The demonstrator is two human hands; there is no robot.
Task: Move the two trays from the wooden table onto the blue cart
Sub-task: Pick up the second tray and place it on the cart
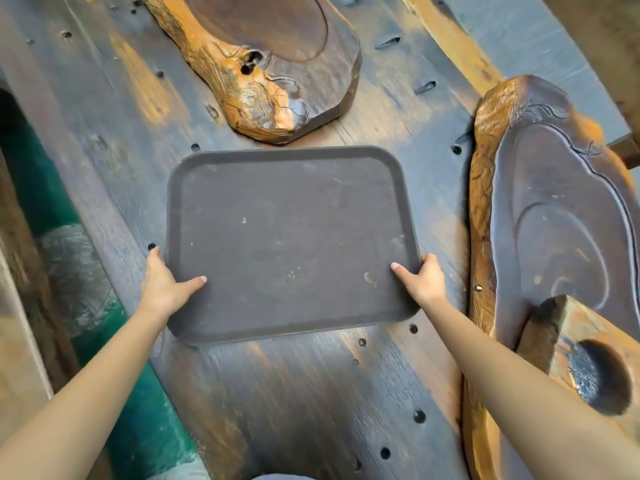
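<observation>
Forearms reach in from the bottom edge, ours, both bare. Our left hand (165,284) is clamped on the left rim of the brown plastic tray (287,244), thumb lying across the top face and fingers tucked under. Our right hand (424,280) does the same on the right rim, near the close corner. Both hands closed on the tray. Only one tray is visible; whether a second sits beneath it we cannot tell. The tray lies over the middle of the wooden desk (114,133), flat or barely raised; contact with the boards cannot be judged. The blue cart is not in view.

Judgement on the lift: both grips sit toward the near edge, so the far edge will tend to droop. We should press the thumbs down, raise evenly and keep it level before turning away.

Surroundings: a carved root-wood tea board (277,64) lies just beyond the far edge, and another carved slab (561,220) lies to the right, near our right hand. A raised wooden block with a dark hollow (588,358) sits beside the right forearm. Rising straight up first should avoid clipping these. A green surface (69,237) shows past the desk's left edge.
</observation>
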